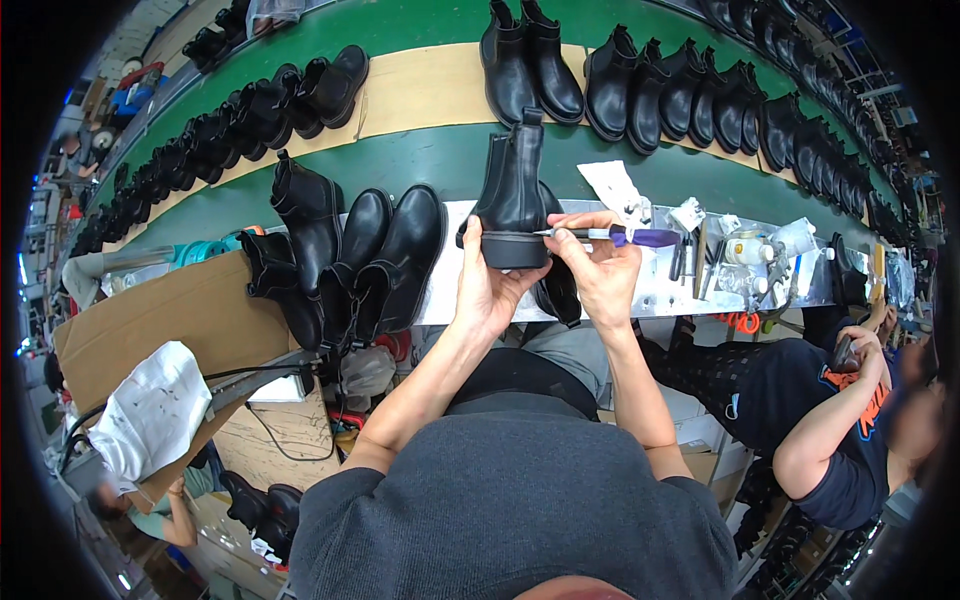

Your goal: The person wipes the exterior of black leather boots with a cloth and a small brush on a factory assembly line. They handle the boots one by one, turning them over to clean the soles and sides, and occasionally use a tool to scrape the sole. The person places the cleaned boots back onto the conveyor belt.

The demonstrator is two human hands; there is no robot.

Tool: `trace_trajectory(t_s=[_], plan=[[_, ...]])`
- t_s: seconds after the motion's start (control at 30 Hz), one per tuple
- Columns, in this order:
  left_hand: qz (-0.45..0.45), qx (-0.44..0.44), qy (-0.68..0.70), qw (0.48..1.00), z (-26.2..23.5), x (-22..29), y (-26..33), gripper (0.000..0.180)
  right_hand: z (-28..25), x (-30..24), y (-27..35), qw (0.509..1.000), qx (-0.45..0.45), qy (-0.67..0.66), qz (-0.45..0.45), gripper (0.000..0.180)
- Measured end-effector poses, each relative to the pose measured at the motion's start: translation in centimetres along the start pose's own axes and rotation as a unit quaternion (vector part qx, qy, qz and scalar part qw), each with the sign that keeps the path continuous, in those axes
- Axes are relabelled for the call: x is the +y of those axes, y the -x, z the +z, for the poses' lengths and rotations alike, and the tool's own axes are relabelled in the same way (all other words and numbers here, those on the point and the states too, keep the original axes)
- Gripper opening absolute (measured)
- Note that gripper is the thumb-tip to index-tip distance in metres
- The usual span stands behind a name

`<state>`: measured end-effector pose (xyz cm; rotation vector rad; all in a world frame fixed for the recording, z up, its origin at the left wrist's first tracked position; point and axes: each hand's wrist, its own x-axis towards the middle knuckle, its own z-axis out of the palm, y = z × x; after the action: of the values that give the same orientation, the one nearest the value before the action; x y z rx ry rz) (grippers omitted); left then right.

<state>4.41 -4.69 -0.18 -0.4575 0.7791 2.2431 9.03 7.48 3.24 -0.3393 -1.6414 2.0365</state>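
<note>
My left hand grips a black ankle boot by its heel and sole, with the heel turned toward me and the shaft up. Between the fingers of my right hand is a slim pen-like tool with a purple end. Its thin tip touches the boot near the seam between upper and sole, at the back of the heel. Another black boot lies partly hidden behind the held boot and my right hand.
Several black boots stand at the left on the metal bench edge. White crumpled paper, small bottles and tools sit at the right. Rows of boots line the green conveyor beyond. A co-worker is at the right.
</note>
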Motion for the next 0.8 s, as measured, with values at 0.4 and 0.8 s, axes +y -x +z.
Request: trace_trajectory(t_s=[0.4, 0.8], plan=[[-0.011, -0.021, 0.029, 0.999, 0.4, 0.5, 0.2, 0.057, 0.9, -0.1, 0.3, 1.000, 0.026, -0.007, -0.001, 0.011], [-0.094, -0.051, 0.167, 0.980, -2.0, 1.6, 0.0, 0.064, -0.8, 1.1, -0.3, 0.994, 0.054, 0.000, 0.092, 0.013]])
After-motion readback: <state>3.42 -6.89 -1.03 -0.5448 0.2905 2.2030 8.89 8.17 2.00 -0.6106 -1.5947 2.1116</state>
